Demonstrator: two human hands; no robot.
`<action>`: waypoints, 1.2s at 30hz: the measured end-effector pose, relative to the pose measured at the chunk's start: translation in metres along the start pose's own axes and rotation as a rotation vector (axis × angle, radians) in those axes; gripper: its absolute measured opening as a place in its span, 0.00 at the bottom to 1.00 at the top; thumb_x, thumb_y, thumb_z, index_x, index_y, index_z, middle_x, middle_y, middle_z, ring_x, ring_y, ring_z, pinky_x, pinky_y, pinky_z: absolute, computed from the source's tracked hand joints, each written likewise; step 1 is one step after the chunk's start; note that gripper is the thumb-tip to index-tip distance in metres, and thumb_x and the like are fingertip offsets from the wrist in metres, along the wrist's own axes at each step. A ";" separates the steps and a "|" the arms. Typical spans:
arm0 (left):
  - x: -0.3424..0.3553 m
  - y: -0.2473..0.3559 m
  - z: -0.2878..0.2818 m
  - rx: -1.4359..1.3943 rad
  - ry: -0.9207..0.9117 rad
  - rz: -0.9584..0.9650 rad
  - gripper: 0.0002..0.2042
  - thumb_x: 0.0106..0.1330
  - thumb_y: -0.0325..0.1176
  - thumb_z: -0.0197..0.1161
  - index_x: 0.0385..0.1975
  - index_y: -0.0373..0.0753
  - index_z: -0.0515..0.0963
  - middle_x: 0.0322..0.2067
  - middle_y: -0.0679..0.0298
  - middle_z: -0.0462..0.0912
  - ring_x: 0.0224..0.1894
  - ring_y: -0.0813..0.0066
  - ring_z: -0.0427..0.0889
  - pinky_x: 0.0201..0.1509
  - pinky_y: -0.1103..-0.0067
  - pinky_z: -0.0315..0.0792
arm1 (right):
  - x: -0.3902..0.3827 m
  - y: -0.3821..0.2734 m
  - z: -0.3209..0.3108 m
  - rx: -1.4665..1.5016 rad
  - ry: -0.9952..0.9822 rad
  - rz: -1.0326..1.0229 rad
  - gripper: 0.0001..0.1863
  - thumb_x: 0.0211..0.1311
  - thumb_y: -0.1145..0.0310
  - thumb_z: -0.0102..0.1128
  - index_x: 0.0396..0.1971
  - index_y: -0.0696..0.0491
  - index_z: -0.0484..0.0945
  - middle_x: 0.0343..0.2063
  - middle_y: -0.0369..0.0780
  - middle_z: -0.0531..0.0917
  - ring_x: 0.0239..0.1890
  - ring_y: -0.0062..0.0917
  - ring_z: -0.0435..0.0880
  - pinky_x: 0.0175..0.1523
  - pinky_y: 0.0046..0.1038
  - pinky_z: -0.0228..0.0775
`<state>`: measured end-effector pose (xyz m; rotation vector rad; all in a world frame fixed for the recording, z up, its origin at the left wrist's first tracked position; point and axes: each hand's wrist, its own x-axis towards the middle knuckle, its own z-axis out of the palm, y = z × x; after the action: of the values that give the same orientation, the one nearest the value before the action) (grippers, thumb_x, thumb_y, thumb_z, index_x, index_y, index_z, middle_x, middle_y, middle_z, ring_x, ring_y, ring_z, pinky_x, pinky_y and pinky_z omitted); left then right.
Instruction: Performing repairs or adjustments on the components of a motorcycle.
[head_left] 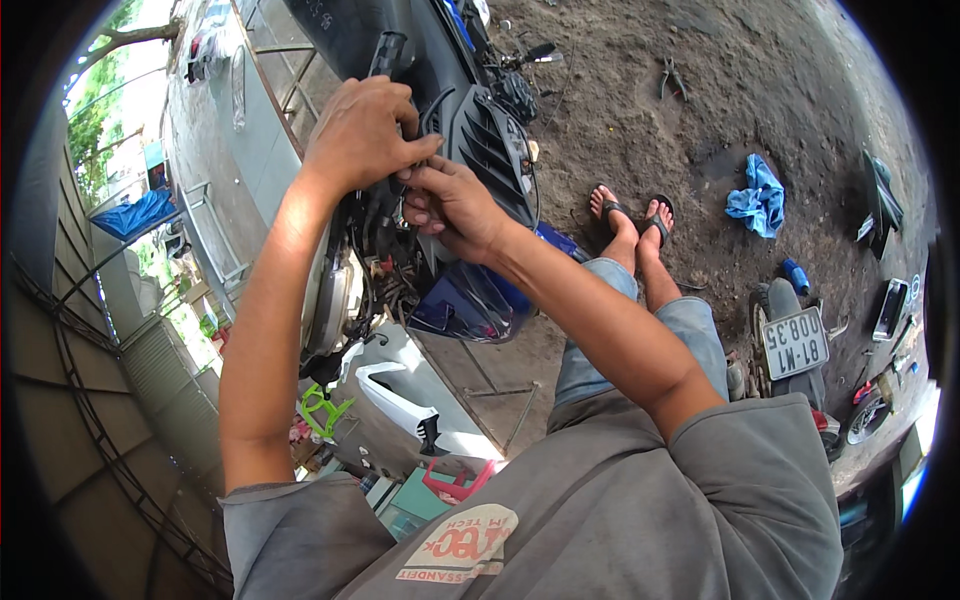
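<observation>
Both hands work close together at the partly stripped front of a black and blue motorcycle [480,135]. My left hand [360,130] is closed, fingers curled and thumb reaching toward the right fingertips. Just below, my right hand [458,207] is closed too, its thumb and forefinger pinched together. Whatever sits in the fingers is too small or hidden to make out. A thin black cable [440,100] loops beside the left fingers, and a black handlebar grip [389,52] rises beyond them. Exposed wiring [385,265] hangs under the hands, next to a blue panel [465,300].
A white fairing piece [395,390] and a lime green part [322,410] lie near the bike. On the dirt ground at right are pliers [673,80], a blue cloth [757,197] and a blue can [795,275]. Another motorbike [795,350] stands lower right.
</observation>
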<state>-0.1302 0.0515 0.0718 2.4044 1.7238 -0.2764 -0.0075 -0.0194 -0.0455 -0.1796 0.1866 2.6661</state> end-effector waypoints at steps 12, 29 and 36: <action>-0.002 -0.006 0.002 0.015 -0.013 -0.003 0.18 0.52 0.49 0.71 0.17 0.39 0.84 0.25 0.64 0.80 0.39 0.63 0.81 0.47 0.68 0.71 | -0.009 0.002 0.015 -0.014 0.289 0.015 0.13 0.68 0.64 0.67 0.41 0.55 0.75 0.31 0.33 0.77 0.26 0.16 0.74 0.22 0.15 0.56; -0.003 -0.002 -0.001 0.038 -0.017 -0.024 0.18 0.52 0.49 0.71 0.19 0.38 0.85 0.27 0.63 0.82 0.40 0.63 0.81 0.48 0.69 0.71 | -0.007 -0.012 0.011 0.003 0.159 0.169 0.09 0.70 0.64 0.65 0.38 0.53 0.76 0.28 0.33 0.77 0.29 0.18 0.79 0.24 0.16 0.64; 0.000 0.000 -0.006 0.037 -0.163 -0.100 0.18 0.52 0.49 0.71 0.20 0.37 0.85 0.28 0.63 0.82 0.42 0.63 0.82 0.50 0.69 0.70 | -0.009 -0.007 0.024 -0.151 0.355 0.041 0.13 0.64 0.66 0.71 0.38 0.55 0.74 0.26 0.36 0.78 0.21 0.20 0.78 0.20 0.16 0.60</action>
<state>-0.1297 0.0531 0.0778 2.2529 1.7821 -0.5076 0.0017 -0.0131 -0.0209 -0.7054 0.1009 2.6691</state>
